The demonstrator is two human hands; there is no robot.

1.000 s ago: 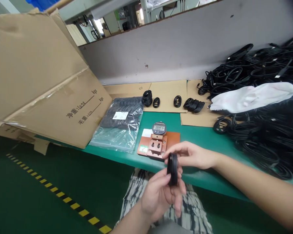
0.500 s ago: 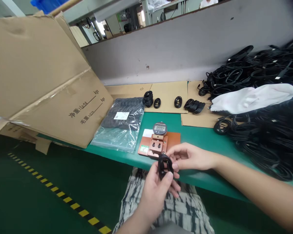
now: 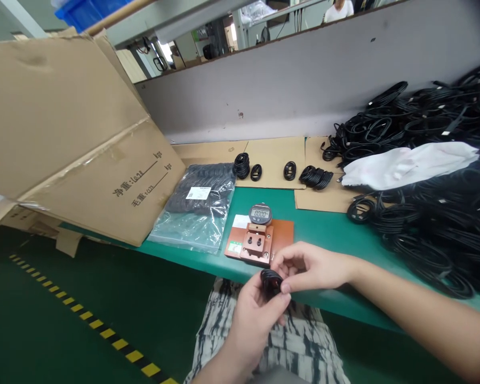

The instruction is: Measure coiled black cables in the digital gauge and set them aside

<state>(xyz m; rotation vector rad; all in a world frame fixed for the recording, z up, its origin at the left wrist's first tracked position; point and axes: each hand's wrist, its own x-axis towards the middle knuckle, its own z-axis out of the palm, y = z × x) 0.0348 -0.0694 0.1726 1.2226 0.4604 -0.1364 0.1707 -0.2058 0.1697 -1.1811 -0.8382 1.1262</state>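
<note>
A small coil of black cable (image 3: 271, 279) is held just in front of the bench edge. My left hand (image 3: 253, 309) is closed around its lower left side, thumb on top. My right hand (image 3: 304, 269) pinches the coil's right side between thumb and fingers; the exact part it grips is hidden. Right behind my hands stands a digital gauge (image 3: 260, 213) on a copper-coloured block fixture (image 3: 256, 242), its display reading zeros.
A clear bag of coiled cables (image 3: 200, 200) lies left of the gauge, beside a large open carton (image 3: 104, 176). Several small cable coils (image 3: 316, 177) sit on cardboard at the back. Loose black cables (image 3: 416, 224) and a white cloth-like item (image 3: 408, 166) are heaped on the right.
The coil has tilted, so its central opening shows less. My left thumb has moved up toward my right fingers. The view has shifted slightly.
</note>
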